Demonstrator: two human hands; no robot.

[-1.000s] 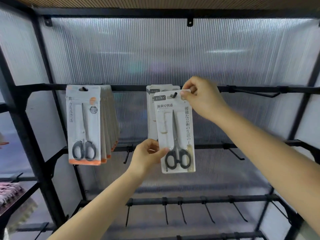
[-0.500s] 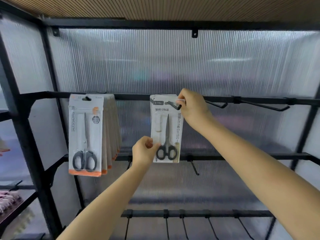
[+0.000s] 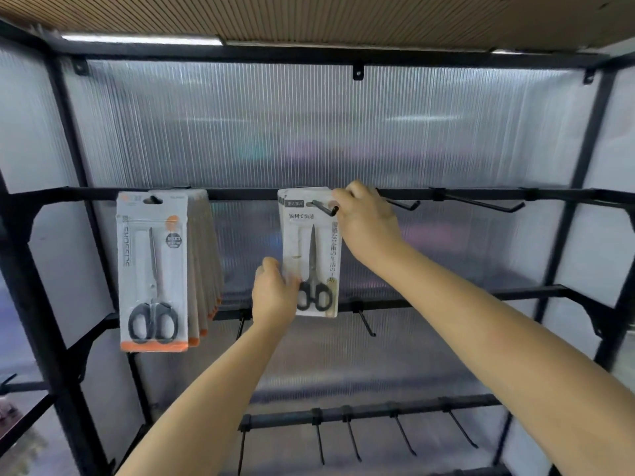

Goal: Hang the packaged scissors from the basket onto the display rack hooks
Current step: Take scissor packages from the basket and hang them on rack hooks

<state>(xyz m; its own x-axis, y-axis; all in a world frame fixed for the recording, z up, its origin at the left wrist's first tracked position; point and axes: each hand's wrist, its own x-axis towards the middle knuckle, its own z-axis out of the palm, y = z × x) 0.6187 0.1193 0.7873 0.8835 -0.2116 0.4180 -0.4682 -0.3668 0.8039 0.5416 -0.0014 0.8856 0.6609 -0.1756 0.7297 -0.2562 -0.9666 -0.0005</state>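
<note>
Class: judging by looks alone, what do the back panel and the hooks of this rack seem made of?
Back panel: likely translucent ribbed plastic sheet; fine vertical flutes, light glowing through.
Hooks: probably black-coated metal wire; thin, rigid, matte, with upturned tips.

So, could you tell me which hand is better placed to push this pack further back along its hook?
The right hand, probably. It grips the pack at its top corner, right beside the hook through the hang hole. The left hand holds only the bottom edge, well below the hook.
</note>
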